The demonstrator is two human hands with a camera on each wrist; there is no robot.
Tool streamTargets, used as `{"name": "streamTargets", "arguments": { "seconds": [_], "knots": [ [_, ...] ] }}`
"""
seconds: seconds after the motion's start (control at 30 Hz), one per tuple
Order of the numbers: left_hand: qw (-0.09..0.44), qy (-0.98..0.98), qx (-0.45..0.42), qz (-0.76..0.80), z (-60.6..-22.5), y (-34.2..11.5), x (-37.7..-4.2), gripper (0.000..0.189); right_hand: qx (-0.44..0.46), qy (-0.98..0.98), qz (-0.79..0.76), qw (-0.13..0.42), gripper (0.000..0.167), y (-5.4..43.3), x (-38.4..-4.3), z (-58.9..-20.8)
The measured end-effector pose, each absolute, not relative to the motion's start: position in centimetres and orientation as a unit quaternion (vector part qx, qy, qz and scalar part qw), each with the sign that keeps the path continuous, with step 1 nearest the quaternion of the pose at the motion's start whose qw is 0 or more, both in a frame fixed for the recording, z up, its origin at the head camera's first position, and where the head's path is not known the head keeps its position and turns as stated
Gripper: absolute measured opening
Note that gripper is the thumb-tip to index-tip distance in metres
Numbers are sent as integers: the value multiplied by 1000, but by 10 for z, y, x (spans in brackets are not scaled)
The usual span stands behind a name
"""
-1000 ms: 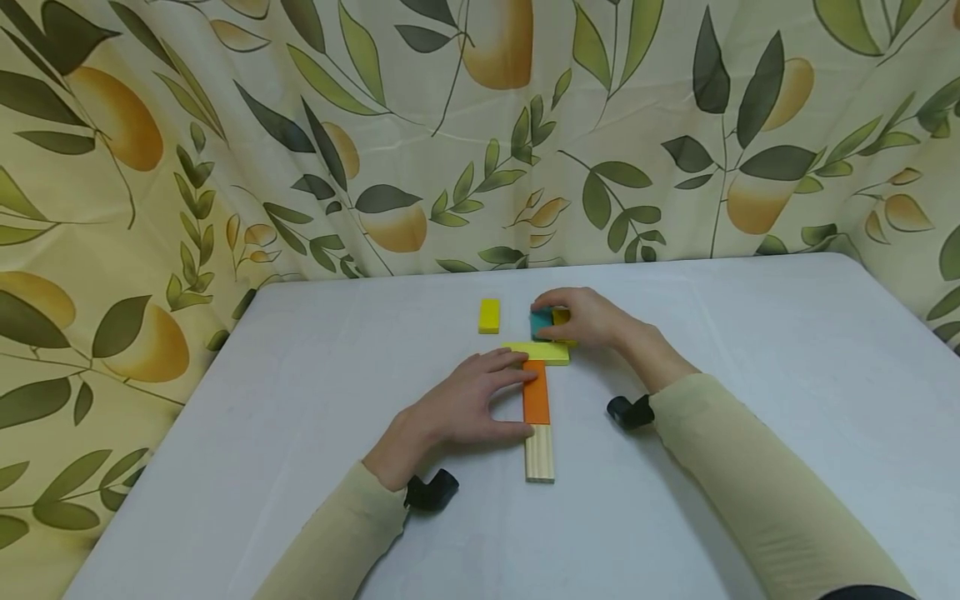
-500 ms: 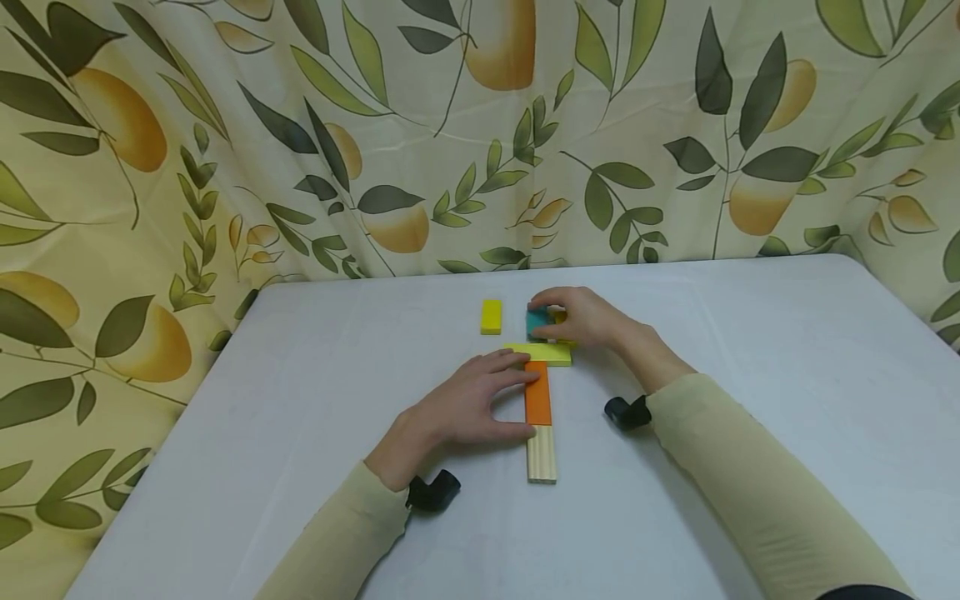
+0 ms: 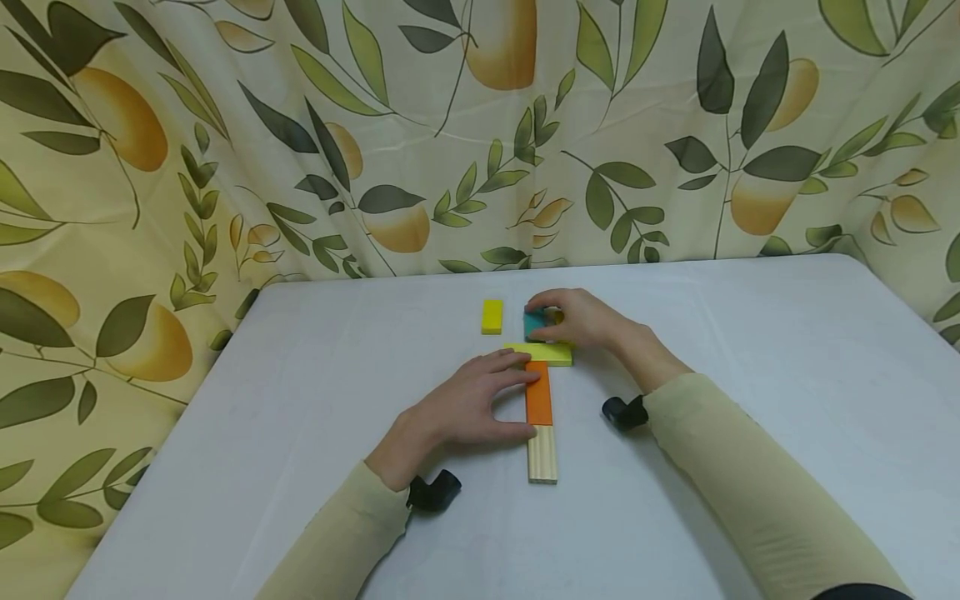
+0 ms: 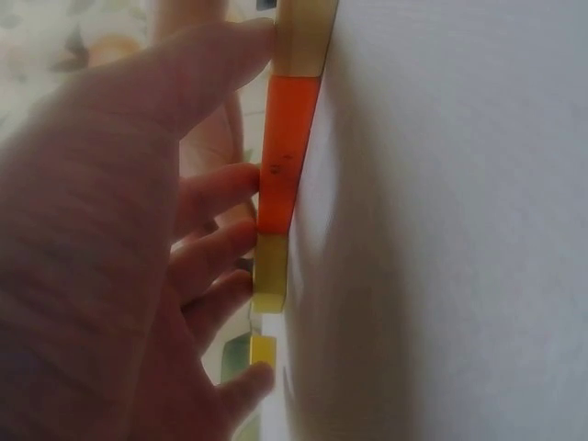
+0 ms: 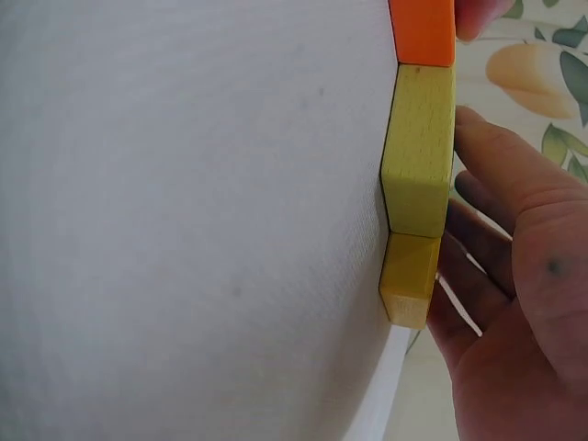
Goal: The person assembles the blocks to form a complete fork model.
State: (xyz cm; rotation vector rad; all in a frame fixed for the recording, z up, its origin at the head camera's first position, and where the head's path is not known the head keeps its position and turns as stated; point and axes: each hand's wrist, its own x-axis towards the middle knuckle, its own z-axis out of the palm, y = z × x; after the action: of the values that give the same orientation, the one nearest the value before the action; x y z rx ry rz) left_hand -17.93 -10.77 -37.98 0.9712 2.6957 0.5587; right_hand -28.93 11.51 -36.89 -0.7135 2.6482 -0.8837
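Note:
My left hand (image 3: 465, 408) spreads its fingertips and thumb over a column of flat blocks. The thumb touches a plain wood block (image 3: 542, 457), and fingers rest on an orange block (image 3: 539, 408) and at a yellow-green block (image 3: 557, 356) lying crosswise at its far end. Beyond that crosspiece, my right hand (image 3: 588, 321) pinches a teal block (image 3: 532, 326) between thumb and fingers. A darker yellow block (image 5: 410, 276) touches the yellow-green one in the right wrist view; in the head view the right hand mostly hides it.
A bright yellow block (image 3: 492, 317) lies apart, left of the teal one. The blocks lie on a white-covered table (image 3: 300, 375). A curtain (image 3: 480, 167) with a fruit and leaf print hangs behind the table's far edge.
My right hand has slid the teal block a little to the left, away from the darker yellow block. The left hand stays in place on the column.

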Motion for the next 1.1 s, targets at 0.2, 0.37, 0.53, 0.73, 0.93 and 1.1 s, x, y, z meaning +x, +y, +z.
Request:
{"name": "streamTargets", "arguments": {
  "seconds": [0.2,0.37,0.53,0.73,0.93,1.1],
  "knots": [
    [111,920,328,185,-381,-108,-179,70,-247,910,-308,126,47,116,-290,-370],
    [109,920,327,185,-382,-108,-179,70,-241,910,-315,122,44,118,-290,-370],
    [106,920,329,186,-382,-108,-179,70,-230,913,-312,125,47,120,-291,-370],
    [108,920,327,185,-381,-108,-179,70,-224,915,-309,129,49,121,-292,-369],
    [107,920,326,186,-382,-107,-179,71,-218,917,-306,131,49,120,-292,-369],
    [109,921,323,188,-382,-107,-179,71,-217,918,-306,130,49,119,-292,-370]
  ]
}}
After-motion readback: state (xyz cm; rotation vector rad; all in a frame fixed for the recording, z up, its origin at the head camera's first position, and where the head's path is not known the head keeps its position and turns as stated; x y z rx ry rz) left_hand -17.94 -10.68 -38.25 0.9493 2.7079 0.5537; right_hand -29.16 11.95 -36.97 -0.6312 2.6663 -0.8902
